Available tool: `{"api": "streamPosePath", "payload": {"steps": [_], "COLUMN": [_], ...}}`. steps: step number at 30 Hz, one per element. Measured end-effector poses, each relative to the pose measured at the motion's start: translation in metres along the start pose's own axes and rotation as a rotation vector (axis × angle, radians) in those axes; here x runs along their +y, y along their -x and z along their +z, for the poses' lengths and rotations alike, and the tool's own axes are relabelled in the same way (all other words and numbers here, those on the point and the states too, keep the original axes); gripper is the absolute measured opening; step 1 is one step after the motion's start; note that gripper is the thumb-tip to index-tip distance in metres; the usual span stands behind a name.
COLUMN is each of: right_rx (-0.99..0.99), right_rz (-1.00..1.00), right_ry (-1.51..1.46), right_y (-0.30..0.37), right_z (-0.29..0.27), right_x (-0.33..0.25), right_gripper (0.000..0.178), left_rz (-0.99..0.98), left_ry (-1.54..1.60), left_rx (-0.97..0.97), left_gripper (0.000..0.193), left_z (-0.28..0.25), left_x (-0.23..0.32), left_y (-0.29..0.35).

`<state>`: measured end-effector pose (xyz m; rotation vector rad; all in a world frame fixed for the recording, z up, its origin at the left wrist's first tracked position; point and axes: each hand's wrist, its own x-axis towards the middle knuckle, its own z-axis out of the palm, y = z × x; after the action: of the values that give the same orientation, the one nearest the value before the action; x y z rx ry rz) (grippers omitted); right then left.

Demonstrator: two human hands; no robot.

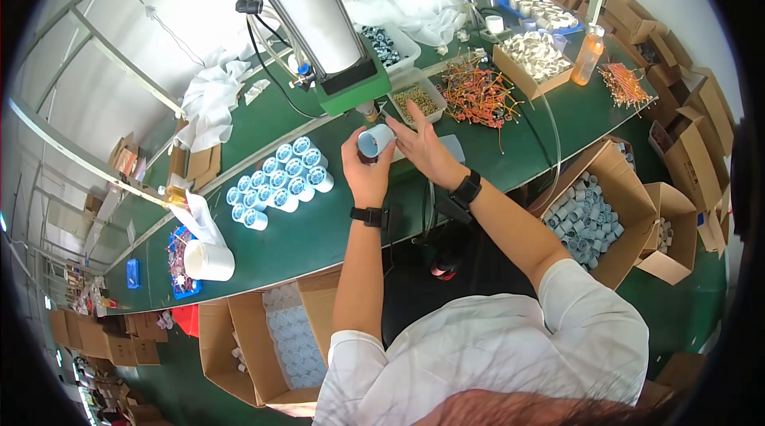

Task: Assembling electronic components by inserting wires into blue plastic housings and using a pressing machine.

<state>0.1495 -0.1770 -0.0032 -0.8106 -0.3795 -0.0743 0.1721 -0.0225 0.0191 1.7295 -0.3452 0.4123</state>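
My left hand [366,176] is closed round a light blue plastic cylinder [371,141], tilted so that its round end shows. It holds the piece just below the tip of a green and silver press [351,90]. My right hand [433,157] is beside the cylinder with its fingers stretched out and apart. Its fingertips come close to the press tip; whether they touch the cylinder I cannot tell. On the green table to the left stand several similar light blue cylinders [279,178] in rows. Behind my right hand sits a clear tub of small brass-coloured parts [416,99].
Orange-red wired parts [478,95] lie in a heap on the right, by a box of white pieces [535,55] and an orange bottle [588,54]. A white bucket [209,260] stands at the left. Cartons of blue cylinders [586,219] and clear-white pieces [293,338] flank me below the table edge.
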Motion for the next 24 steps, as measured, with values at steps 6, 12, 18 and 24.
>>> {"api": "streamPosePath", "payload": {"steps": [6, 12, 18, 24], "right_rx": [0.125, 0.33, 0.457, 0.523], "right_rz": [-0.09, -0.069, -0.121, -0.018], "right_ry": [0.374, 0.615, 0.433, 0.412], "right_y": [0.039, 0.084, 0.09, 0.09], "right_z": [-0.054, -0.126, -0.146, -0.167], "right_x": [-0.017, -0.052, -0.051, -0.053], "right_gripper": [0.081, 0.069, 0.056, 0.054], "left_rz": [0.328, 0.292, 0.215, 0.048], "left_ry": [-0.204, -0.322, -0.464, -0.966], "left_rx": [0.147, 0.155, 0.239, 0.765], "left_gripper": [0.059, 0.057, 0.057, 0.05], "left_z": [-0.039, -0.086, -0.153, -0.33], "left_x": [0.011, 0.028, 0.019, -0.027], "left_y": [0.026, 0.064, 0.114, 0.227]}}
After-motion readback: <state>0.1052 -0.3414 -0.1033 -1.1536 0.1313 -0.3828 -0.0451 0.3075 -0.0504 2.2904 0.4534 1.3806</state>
